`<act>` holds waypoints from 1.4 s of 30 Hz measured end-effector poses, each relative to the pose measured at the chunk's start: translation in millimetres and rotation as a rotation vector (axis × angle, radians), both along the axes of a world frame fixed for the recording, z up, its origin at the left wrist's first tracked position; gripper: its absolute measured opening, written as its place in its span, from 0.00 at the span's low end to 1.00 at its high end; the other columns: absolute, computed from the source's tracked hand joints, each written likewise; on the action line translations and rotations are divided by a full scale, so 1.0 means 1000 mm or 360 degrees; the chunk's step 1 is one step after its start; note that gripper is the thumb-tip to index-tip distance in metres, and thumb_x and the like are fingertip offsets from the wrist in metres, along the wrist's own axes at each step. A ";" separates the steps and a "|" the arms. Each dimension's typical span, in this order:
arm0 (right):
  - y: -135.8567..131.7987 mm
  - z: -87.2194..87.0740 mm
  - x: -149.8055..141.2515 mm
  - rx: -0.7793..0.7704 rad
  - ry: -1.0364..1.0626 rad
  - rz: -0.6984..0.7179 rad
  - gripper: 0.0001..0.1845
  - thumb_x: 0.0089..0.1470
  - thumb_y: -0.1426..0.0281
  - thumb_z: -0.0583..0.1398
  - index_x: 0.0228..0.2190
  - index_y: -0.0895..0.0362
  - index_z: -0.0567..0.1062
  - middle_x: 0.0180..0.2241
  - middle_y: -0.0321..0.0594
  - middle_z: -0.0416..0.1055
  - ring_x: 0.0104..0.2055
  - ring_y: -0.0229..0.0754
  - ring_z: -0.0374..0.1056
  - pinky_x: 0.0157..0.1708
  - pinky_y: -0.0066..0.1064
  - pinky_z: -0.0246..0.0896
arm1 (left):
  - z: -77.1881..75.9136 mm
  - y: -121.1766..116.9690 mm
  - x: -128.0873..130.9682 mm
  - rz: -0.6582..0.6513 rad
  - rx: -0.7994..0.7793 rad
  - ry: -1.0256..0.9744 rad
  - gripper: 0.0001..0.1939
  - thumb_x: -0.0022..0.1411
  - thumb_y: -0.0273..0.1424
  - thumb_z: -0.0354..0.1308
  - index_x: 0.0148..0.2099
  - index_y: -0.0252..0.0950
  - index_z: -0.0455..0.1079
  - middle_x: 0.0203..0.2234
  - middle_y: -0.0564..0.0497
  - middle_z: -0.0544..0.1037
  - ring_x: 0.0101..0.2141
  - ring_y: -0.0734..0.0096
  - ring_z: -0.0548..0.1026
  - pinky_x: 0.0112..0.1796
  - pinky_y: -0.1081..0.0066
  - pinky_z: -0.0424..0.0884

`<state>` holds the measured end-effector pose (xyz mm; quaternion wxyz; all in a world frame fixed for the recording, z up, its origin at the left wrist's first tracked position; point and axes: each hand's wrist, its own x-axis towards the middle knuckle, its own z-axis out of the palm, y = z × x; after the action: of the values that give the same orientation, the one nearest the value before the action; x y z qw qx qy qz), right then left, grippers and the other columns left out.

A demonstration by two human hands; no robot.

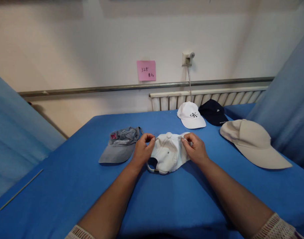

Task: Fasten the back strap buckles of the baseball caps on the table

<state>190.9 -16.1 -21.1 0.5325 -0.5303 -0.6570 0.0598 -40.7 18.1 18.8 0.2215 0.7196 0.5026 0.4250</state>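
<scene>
A pale baseball cap (167, 152) is in front of me at the middle of the blue-covered table, its back strap and opening turned toward me and to the left. My left hand (145, 149) pinches the cap's left upper edge between thumb and fingers. On the opposite side, my right hand (195, 147) pinches the fabric near the brim, which is partly hidden behind it. Close by my left hand lies a crumpled grey cap (120, 146) with a small red patch, its brim facing me.
A white cap (191, 115) with black letters and a dark navy cap (213, 112) sit at the back. To the right lies a large beige cap (254, 142). A thin stick (21, 190) rests at the left edge. Behind stand a metal rail (112, 88) and a radiator (206, 98).
</scene>
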 end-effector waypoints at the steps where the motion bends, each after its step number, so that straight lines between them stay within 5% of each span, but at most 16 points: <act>1: -0.004 0.002 0.000 0.0047 0.0012 -0.0096 0.06 0.56 0.67 0.56 0.28 0.53 0.68 0.27 0.36 0.68 0.30 0.41 0.64 0.34 0.33 0.59 | 0.002 -0.002 0.000 0.0010 0.0042 0.0028 0.09 0.60 0.36 0.53 0.36 0.36 0.68 0.30 0.51 0.74 0.32 0.69 0.72 0.36 0.70 0.67; 5: -0.015 0.009 -0.002 0.0174 -0.0031 -0.0314 0.04 0.54 0.70 0.56 0.27 0.53 0.67 0.26 0.35 0.65 0.28 0.40 0.62 0.31 0.32 0.57 | 0.014 -0.017 0.001 -0.0174 0.0274 0.0379 0.09 0.60 0.36 0.54 0.36 0.36 0.69 0.30 0.50 0.74 0.33 0.67 0.71 0.38 0.67 0.67; 11: -0.019 0.011 -0.008 0.0146 -0.0050 -0.0266 0.05 0.53 0.71 0.56 0.26 0.53 0.65 0.26 0.35 0.65 0.28 0.40 0.62 0.31 0.32 0.56 | 0.026 -0.034 0.008 -0.0313 0.0563 0.0811 0.12 0.56 0.37 0.60 0.42 0.39 0.72 0.48 0.44 0.71 0.49 0.55 0.67 0.52 0.56 0.60; 15: -0.019 0.010 -0.008 0.0149 -0.0006 -0.0248 0.06 0.53 0.71 0.56 0.25 0.53 0.65 0.25 0.35 0.65 0.26 0.39 0.60 0.30 0.32 0.56 | 0.018 -0.029 0.008 -0.0274 0.0568 0.1014 0.10 0.56 0.32 0.60 0.41 0.39 0.73 0.51 0.45 0.70 0.52 0.53 0.64 0.53 0.53 0.58; 25: -0.023 0.010 -0.012 0.0171 0.0034 -0.0111 0.06 0.54 0.71 0.57 0.26 0.53 0.66 0.25 0.33 0.63 0.24 0.36 0.57 0.28 0.31 0.55 | -0.011 -0.005 0.009 -0.0146 0.0494 0.1053 0.08 0.61 0.28 0.54 0.40 0.38 0.73 0.40 0.46 0.73 0.41 0.61 0.67 0.44 0.60 0.63; 30: -0.020 0.007 -0.010 0.0168 0.0031 -0.0198 0.06 0.54 0.71 0.57 0.26 0.53 0.66 0.25 0.34 0.64 0.25 0.37 0.58 0.28 0.31 0.55 | -0.016 0.004 0.003 -0.0163 0.0327 0.0599 0.08 0.60 0.29 0.53 0.37 0.36 0.74 0.35 0.48 0.73 0.36 0.67 0.70 0.40 0.67 0.66; 36: -0.019 0.006 -0.010 0.0093 -0.0008 -0.0261 0.06 0.54 0.69 0.58 0.26 0.53 0.67 0.24 0.33 0.63 0.25 0.37 0.59 0.29 0.31 0.55 | -0.027 0.025 -0.011 -0.0043 -0.0271 -0.0331 0.12 0.53 0.37 0.58 0.36 0.34 0.74 0.29 0.49 0.76 0.31 0.68 0.73 0.34 0.70 0.69; 42: -0.017 0.008 -0.004 -0.0008 0.0114 -0.0091 0.09 0.56 0.63 0.58 0.28 0.54 0.70 0.26 0.36 0.68 0.26 0.38 0.63 0.29 0.31 0.59 | -0.038 0.031 -0.012 0.0026 -0.0212 -0.0198 0.12 0.53 0.38 0.58 0.34 0.34 0.75 0.31 0.48 0.78 0.33 0.66 0.74 0.37 0.69 0.68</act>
<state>186.6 -33.1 -13.0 0.5558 -0.5478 -0.6219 0.0652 -52.7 49.4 -18.8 0.2961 0.6714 0.5208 0.4363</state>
